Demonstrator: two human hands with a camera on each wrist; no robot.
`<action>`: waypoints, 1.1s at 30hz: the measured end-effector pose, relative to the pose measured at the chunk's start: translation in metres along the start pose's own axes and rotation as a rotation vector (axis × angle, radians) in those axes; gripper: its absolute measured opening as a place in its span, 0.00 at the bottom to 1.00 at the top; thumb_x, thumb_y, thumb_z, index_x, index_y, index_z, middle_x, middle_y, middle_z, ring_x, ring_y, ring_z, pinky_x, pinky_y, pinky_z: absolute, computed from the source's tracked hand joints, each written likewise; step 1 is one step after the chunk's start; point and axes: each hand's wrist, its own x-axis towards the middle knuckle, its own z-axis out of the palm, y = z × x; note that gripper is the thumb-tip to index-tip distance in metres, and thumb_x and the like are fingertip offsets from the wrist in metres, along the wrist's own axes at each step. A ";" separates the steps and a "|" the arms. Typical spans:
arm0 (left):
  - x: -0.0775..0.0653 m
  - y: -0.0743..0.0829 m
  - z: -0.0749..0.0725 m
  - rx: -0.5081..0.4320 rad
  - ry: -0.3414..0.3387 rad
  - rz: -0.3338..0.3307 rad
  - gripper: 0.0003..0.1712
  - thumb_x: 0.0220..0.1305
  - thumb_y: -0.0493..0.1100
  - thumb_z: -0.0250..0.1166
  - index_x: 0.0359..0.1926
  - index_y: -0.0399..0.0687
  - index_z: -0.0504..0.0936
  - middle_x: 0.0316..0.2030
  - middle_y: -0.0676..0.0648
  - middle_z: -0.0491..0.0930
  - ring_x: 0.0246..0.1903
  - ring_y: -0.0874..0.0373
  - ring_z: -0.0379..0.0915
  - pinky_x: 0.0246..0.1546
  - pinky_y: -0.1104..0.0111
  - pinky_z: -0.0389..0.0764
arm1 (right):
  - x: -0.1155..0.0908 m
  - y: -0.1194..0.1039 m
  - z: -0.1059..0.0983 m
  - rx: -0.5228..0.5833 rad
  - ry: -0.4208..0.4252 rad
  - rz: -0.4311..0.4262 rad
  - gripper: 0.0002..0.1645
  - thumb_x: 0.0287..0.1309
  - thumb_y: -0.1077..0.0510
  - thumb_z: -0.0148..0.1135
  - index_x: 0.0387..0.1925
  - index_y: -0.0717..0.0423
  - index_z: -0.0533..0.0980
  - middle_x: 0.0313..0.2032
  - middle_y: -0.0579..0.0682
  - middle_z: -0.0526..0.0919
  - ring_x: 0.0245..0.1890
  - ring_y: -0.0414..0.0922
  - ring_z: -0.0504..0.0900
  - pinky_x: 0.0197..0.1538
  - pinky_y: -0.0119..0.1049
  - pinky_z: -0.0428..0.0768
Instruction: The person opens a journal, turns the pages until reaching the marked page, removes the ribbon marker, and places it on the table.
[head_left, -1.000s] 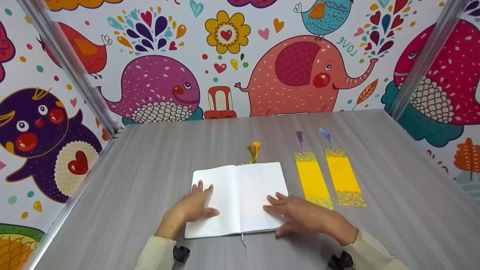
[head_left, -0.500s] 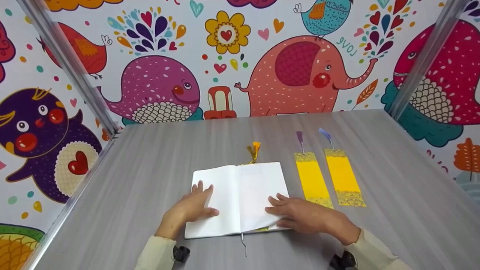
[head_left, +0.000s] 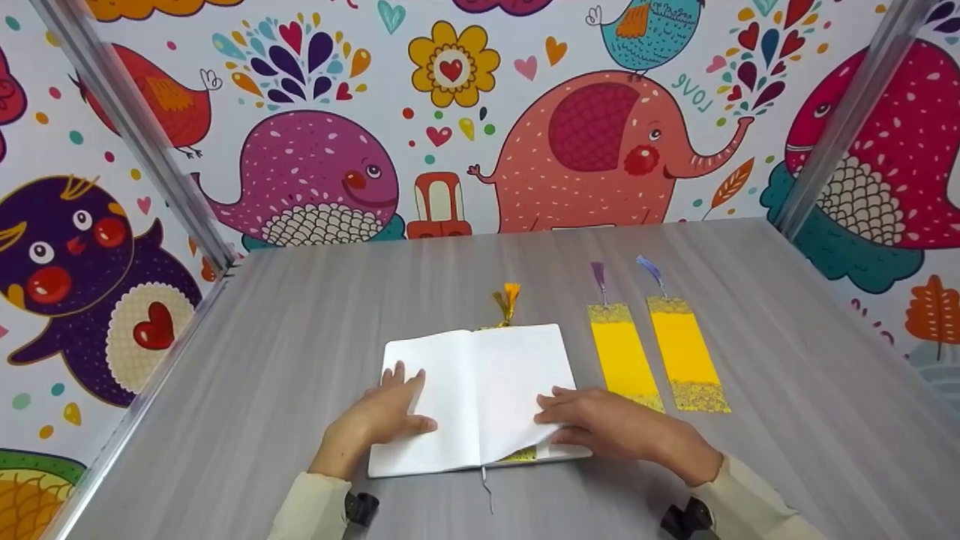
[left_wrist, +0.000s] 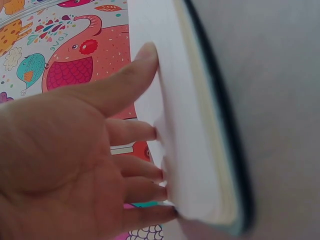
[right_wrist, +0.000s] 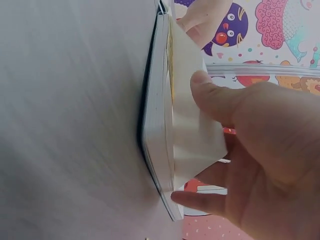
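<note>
Head view: open notebook at 6 o'clock, L hand spread on it at 8, R hand pinching lifted pg at 4. Prob. thin, light, easily creased; best held nr outer corner.

Colour everywhere on the back wall: a purple whale, a coral elephant, a yellow flower! Metal posts slant down both corners, a dark purple bird fills the left wall, and below, evenly lit, spreads a grey wood-grained table.
</note>
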 end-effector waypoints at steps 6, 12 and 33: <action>0.000 0.001 0.000 0.001 -0.003 0.008 0.47 0.53 0.52 0.66 0.68 0.39 0.56 0.68 0.28 0.43 0.68 0.33 0.37 0.64 0.41 0.48 | 0.002 0.001 0.001 -0.044 0.089 0.007 0.20 0.56 0.53 0.61 0.53 0.44 0.76 0.50 0.40 0.80 0.52 0.40 0.77 0.55 0.39 0.76; 0.000 0.001 -0.001 -0.008 -0.001 0.015 0.47 0.53 0.52 0.66 0.68 0.39 0.56 0.68 0.28 0.43 0.69 0.33 0.36 0.64 0.41 0.47 | 0.001 -0.002 0.001 -0.045 0.182 -0.007 0.27 0.50 0.50 0.66 0.54 0.43 0.74 0.58 0.42 0.72 0.60 0.42 0.69 0.58 0.39 0.73; 0.000 -0.001 0.000 0.001 0.011 0.014 0.47 0.53 0.53 0.66 0.68 0.39 0.56 0.68 0.28 0.43 0.68 0.33 0.38 0.64 0.41 0.49 | 0.011 -0.011 -0.003 0.939 0.341 0.467 0.58 0.48 0.54 0.68 0.71 0.43 0.40 0.72 0.48 0.43 0.71 0.50 0.52 0.65 0.43 0.61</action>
